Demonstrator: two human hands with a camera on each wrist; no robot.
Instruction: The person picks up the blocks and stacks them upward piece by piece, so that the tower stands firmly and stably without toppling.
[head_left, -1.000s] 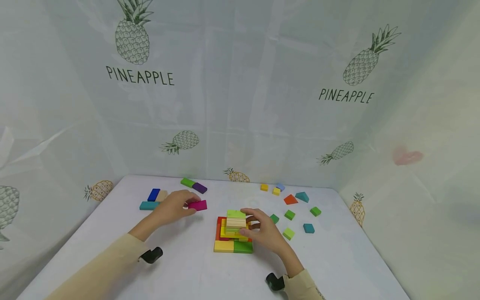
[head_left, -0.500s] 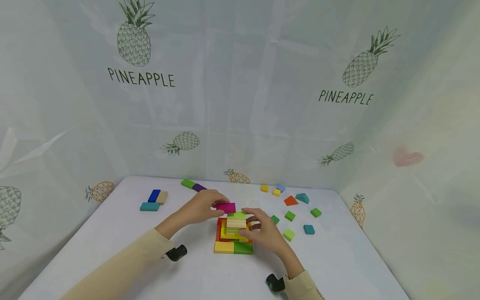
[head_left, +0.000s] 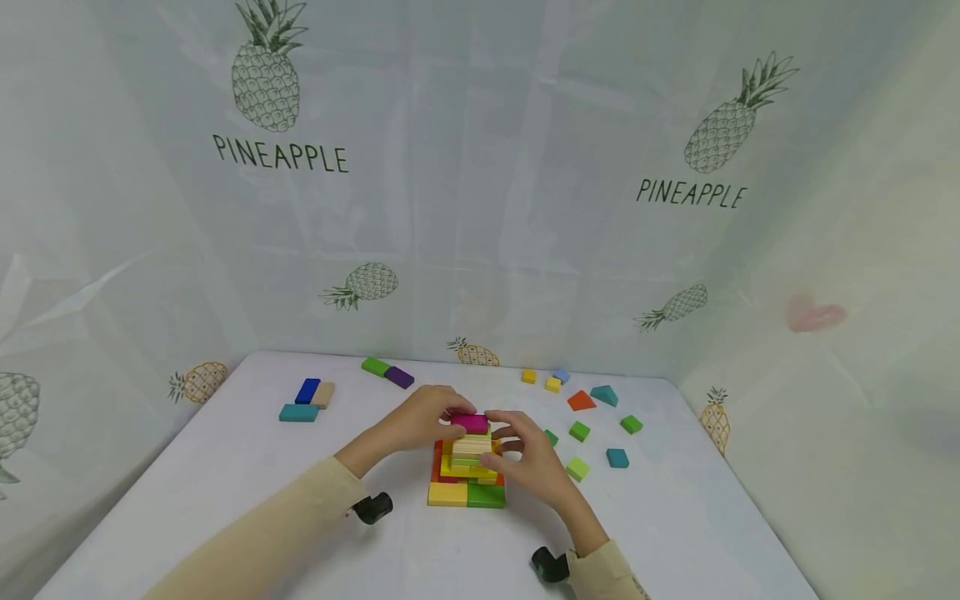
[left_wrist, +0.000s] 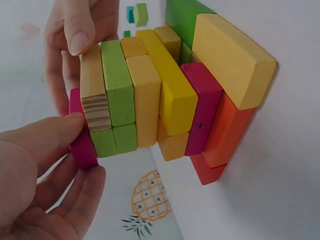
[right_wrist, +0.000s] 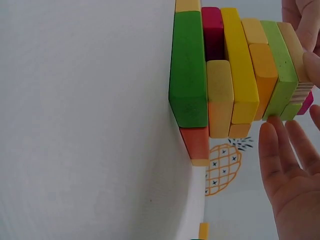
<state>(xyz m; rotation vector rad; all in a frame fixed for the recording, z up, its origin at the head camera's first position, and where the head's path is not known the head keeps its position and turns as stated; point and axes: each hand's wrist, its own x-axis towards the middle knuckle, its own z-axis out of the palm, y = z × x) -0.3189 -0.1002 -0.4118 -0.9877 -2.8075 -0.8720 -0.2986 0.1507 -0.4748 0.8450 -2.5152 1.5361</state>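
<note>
A stepped tower of coloured wooden blocks (head_left: 467,470) stands mid-table. It is wide at the bottom, with yellow and green blocks at the front base. My left hand (head_left: 420,417) pinches a magenta block (head_left: 469,425) between thumb and fingers, right at the tower's top. In the left wrist view the magenta block (left_wrist: 83,145) lies against a striped plain wood block (left_wrist: 94,82) and light green ones. My right hand (head_left: 531,458) is around the tower's upper right side, thumb at the plain wood block, relaxed fingers beside the light green block (right_wrist: 280,65).
Blue (head_left: 307,390), beige (head_left: 323,395) and teal (head_left: 298,412) blocks lie at the left. Green (head_left: 374,365) and purple (head_left: 400,377) ones are at the back. Several small pieces, including an orange triangle (head_left: 581,400), are scattered right of the tower. A patterned sheet hangs behind.
My left hand has carried the magenta block rightward from the left of the tower to its top. The right hand has stayed by the tower, nearly still.
</note>
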